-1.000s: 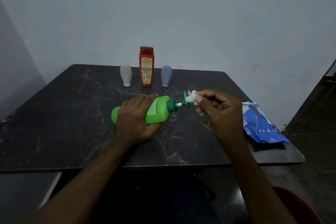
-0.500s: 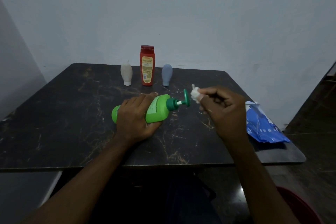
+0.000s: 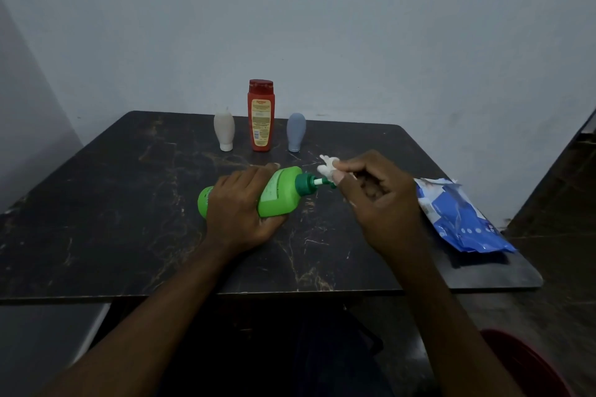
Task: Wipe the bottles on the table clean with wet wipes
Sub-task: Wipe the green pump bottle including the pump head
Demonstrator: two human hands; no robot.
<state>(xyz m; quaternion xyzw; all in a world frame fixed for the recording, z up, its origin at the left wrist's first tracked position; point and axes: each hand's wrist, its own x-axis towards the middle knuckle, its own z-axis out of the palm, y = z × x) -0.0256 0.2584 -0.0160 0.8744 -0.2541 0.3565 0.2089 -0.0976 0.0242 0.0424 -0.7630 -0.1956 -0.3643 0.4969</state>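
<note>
A green pump bottle (image 3: 280,195) lies on its side in the middle of the dark table (image 3: 96,219), pump pointing right. My left hand (image 3: 240,213) grips its body from above. My right hand (image 3: 375,200) pinches a crumpled white wet wipe (image 3: 327,167) against the pump head, which is mostly hidden by my fingers. At the back stand a white squeeze bottle (image 3: 224,132), a red bottle (image 3: 261,116) and a grey-blue squeeze bottle (image 3: 296,131).
A blue pack of wet wipes (image 3: 458,219) lies near the table's right edge. A red object (image 3: 529,364) sits low at the bottom right, below the table. A pale wall rises right behind the table.
My right hand with the wipe came off the pump head to the right half a second ago and is now back on it. The left hand and bottle stayed put.
</note>
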